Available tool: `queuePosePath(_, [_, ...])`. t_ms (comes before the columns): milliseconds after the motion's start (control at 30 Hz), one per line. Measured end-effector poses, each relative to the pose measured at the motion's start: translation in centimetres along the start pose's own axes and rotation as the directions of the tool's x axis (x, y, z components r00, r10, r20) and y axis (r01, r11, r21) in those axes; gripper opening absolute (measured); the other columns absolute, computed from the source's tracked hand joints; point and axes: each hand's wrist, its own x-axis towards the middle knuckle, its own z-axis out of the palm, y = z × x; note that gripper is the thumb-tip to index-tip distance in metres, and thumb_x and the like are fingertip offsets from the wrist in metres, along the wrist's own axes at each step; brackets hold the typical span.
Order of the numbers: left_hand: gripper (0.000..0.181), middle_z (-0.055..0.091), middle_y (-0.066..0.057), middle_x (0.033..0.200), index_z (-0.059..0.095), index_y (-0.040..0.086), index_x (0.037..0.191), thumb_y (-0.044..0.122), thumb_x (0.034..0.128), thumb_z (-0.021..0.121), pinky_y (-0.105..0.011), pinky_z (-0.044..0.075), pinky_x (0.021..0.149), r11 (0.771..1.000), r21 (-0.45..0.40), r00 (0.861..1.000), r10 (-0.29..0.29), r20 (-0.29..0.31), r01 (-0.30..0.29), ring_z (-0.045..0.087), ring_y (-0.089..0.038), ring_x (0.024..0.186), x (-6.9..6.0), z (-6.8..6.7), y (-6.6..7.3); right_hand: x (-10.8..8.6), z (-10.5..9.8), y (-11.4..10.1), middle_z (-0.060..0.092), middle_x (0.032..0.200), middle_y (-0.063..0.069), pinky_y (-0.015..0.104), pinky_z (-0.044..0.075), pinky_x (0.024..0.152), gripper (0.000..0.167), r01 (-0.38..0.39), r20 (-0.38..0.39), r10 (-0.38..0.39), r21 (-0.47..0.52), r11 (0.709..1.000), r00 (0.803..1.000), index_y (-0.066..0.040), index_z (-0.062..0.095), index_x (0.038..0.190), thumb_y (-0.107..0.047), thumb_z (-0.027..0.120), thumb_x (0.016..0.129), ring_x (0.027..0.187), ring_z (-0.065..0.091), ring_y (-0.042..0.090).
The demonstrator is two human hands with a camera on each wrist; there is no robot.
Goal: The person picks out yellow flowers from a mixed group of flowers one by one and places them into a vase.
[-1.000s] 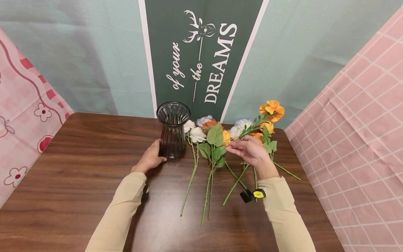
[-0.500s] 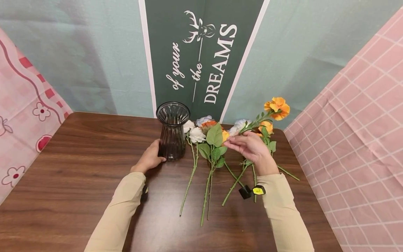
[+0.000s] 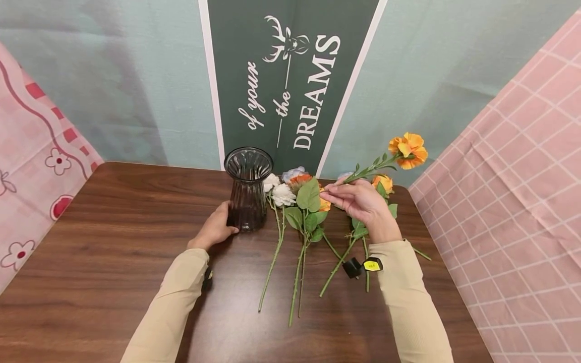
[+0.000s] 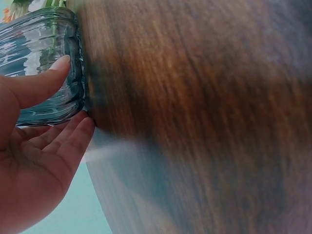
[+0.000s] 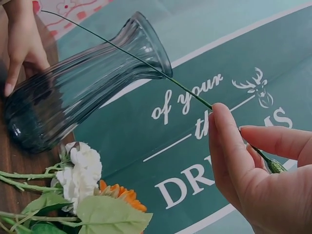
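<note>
The left hand (image 3: 214, 227) clasps a glass vase (image 3: 247, 201). At its three o'clock, the right hand (image 3: 363, 204) pinches an orange flower (image 3: 410, 150) by the stem (image 5: 192, 92), whose length only the right-wrist view shows.

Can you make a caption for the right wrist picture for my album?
Right hand pinching a green stem, left hand holding a see-through vase, white flowers nearby.

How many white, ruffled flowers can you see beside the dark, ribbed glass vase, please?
2. One white flower shows at the right edge of the vase in the head view; another white flower lies beside it, nearer the person. More may be hidden.
</note>
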Motion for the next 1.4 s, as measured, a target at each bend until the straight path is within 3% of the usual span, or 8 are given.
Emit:
queuePosePath(533, [0.075,0.027,-0.031,0.139,0.020,-0.009,0.138,0.006,0.0817,0.067,-0.052,0.029,0.100,1.000,-0.008,1.000,-0.005,0.002,0.005,0.032,-0.044,0.124,0.1,-0.1,0.0,0.6,1.9,-2.8,0.052,0.085,0.025,0.037,0.047,0.085,0.026,0.063,0.037,-0.063,0.020,0.998,0.997,0.009,0.051,0.075,0.019,0.033,0.090,0.085,0.063,0.035])
queuePosePath(800, [0.076,0.025,-0.029,0.141,0.017,-0.008,0.140,0.007,0.0831,0.066,-0.052,0.028,0.101,0.999,-0.022,0.999,-0.037,0.025,0.037,0.030,-0.043,0.126,0.2,-0.3,0.3,1.2,3.6,-4.4,0.055,0.081,0.026,0.038,0.047,0.085,0.026,0.096,0.068,-0.101,0.069,0.993,0.993,0.011,0.055,0.073,0.019,0.036,0.089,0.083,0.063,0.033])
queuePosePath(1200, [0.075,0.026,-0.031,0.140,0.018,-0.009,0.139,0.006,0.0825,0.066,-0.051,0.028,0.101,0.999,-0.012,0.999,-0.031,0.013,0.031,0.031,-0.043,0.125,0.2,-0.2,0.2,2.5,6.5,-5.8,0.051,0.090,0.028,0.042,0.046,0.087,0.020,0.195,0.036,-0.203,0.155,0.968,0.979,0.014,0.054,0.074,0.021,0.040,0.086,0.088,0.061,0.036])
queuePosePath(1400, [0.075,0.026,-0.030,0.140,0.019,-0.009,0.139,0.006,0.0821,0.066,-0.051,0.028,0.101,1.000,-0.013,1.000,-0.026,0.009,0.026,0.031,-0.043,0.125,0.1,-0.1,0.2,3.1,7.3,-5.4,0.055,0.083,0.028,0.043,0.048,0.083,0.022,0.229,0.008,-0.232,0.129,0.965,0.973,0.014,0.056,0.071,0.021,0.042,0.085,0.083,0.062,0.037])
